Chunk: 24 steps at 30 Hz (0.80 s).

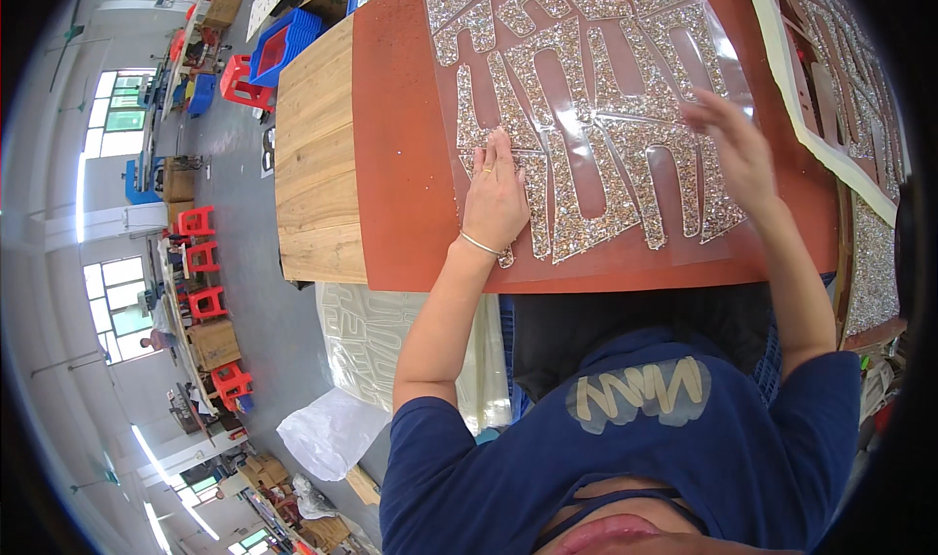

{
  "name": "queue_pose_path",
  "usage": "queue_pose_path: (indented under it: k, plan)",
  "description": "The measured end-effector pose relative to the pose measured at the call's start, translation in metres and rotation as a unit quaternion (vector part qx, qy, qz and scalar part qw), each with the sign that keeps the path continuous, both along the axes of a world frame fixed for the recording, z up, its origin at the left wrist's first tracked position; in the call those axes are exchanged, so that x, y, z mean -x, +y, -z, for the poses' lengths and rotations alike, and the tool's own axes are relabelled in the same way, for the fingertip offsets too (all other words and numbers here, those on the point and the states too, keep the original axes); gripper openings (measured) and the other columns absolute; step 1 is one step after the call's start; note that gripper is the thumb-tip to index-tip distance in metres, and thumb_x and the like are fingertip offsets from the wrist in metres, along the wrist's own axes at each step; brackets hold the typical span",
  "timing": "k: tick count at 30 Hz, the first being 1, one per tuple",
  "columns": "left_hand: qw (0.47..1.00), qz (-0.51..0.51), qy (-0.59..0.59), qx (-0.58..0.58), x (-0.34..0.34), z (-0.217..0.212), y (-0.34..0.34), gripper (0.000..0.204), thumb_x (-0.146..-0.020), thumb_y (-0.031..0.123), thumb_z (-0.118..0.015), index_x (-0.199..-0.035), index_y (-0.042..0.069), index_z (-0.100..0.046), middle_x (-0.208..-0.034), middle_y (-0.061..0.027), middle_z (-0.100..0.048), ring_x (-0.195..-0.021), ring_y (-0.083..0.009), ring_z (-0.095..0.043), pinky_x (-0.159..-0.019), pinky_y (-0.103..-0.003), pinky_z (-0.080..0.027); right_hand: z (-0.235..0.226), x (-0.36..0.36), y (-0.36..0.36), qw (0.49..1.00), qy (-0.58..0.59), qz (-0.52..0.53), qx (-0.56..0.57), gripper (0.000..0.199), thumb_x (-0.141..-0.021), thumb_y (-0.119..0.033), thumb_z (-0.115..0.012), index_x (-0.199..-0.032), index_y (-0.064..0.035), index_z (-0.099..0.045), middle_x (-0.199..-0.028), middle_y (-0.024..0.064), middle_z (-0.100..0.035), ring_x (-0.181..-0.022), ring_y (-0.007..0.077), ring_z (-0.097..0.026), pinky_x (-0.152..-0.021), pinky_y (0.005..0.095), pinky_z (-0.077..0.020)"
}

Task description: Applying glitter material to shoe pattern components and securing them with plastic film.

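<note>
A clear plastic sheet covered with glittering rhinestone shapes lies on a reddish-brown board. My left hand rests flat on the sheet's left part, fingers together and stretched forward, holding nothing. Over the right part of the sheet is my right hand, slightly blurred, with its fingers extended toward the left. I see nothing in it, and whether it touches the sheet is unclear. The rhinestone pieces form long, curved, letter-like strips with bare gaps between them. Light glares off the film in the middle.
The reddish-brown board sits on a wooden table. At the right stands a frame with a white edge and more glittery material. Below the table edge hang pale plastic sheets. Blue crates and red stools stand to the left.
</note>
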<state>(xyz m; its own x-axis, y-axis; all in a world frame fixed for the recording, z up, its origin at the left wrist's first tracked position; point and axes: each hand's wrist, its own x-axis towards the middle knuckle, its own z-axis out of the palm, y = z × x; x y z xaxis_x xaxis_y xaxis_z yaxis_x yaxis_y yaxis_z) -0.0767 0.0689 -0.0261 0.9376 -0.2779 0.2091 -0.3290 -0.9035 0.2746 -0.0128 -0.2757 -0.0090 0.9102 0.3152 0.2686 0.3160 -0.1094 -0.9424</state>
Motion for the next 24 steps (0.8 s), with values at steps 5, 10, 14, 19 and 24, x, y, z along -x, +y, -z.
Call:
queue_pose_path:
  k: [5,10,14,19,24]
  plan:
    - [0.996,0.022,0.019,0.079,0.003,-0.012,0.006,0.061,-0.091,0.006,-0.048,-0.14,-0.014,-0.019,-0.141,-0.0304,-0.035,-0.129,-0.0456,-0.037,-0.109,-0.052,-0.027,0.001,0.054,-0.163,0.928,-0.062,0.316,0.188,0.035,-0.098,-0.007,-0.045,-0.132,-0.0003,-0.048,-0.121,0.0104,-0.058,-0.113,0.0184,-0.055,-0.099,0.0297,-0.0409]
    - [1.0,-0.009,0.019,0.021,0.01,0.0,0.01,0.065,-0.094,0.018,-0.052,-0.14,-0.014,-0.019,-0.141,-0.0323,-0.034,-0.131,-0.046,-0.035,-0.11,-0.055,-0.023,0.041,0.12,-0.346,0.803,-0.035,0.402,0.44,0.032,-0.098,-0.01,-0.046,-0.128,-0.004,-0.052,-0.12,0.0127,-0.059,-0.111,0.022,-0.056,-0.095,0.0323,-0.0431]
    - [0.999,0.007,0.006,0.032,0.006,-0.001,-0.001,0.066,-0.093,0.021,-0.053,-0.138,-0.015,-0.02,-0.138,-0.0331,-0.037,-0.13,-0.0454,-0.036,-0.11,-0.054,-0.023,0.056,0.122,-0.363,0.799,0.093,0.343,0.485,0.027,-0.095,-0.013,-0.049,-0.117,-0.0007,-0.06,-0.112,0.0161,-0.063,-0.106,0.0264,-0.06,-0.091,0.0344,-0.0449]
    - [0.998,0.056,-0.016,-0.027,0.004,-0.002,0.0,0.067,-0.093,0.021,-0.053,-0.137,-0.016,-0.021,-0.137,-0.0311,-0.04,-0.128,-0.0432,-0.04,-0.109,-0.05,-0.027,0.047,0.105,-0.344,0.765,0.125,0.383,0.502,0.026,-0.094,-0.019,-0.052,-0.11,-0.0008,-0.063,-0.108,0.0182,-0.065,-0.102,0.0286,-0.062,-0.088,0.0349,-0.0459]
    - [0.923,-0.037,0.091,0.372,-0.005,-0.018,0.002,0.056,-0.09,-0.004,-0.048,-0.142,-0.005,-0.027,-0.14,-0.0265,-0.039,-0.127,-0.0335,-0.046,-0.1,-0.039,-0.044,-0.022,0.077,-0.172,0.866,-0.086,0.383,0.31,0.018,-0.09,-0.006,-0.057,-0.106,-0.0017,-0.064,-0.105,0.0114,-0.064,-0.099,0.0215,-0.062,-0.087,0.0314,-0.0468]
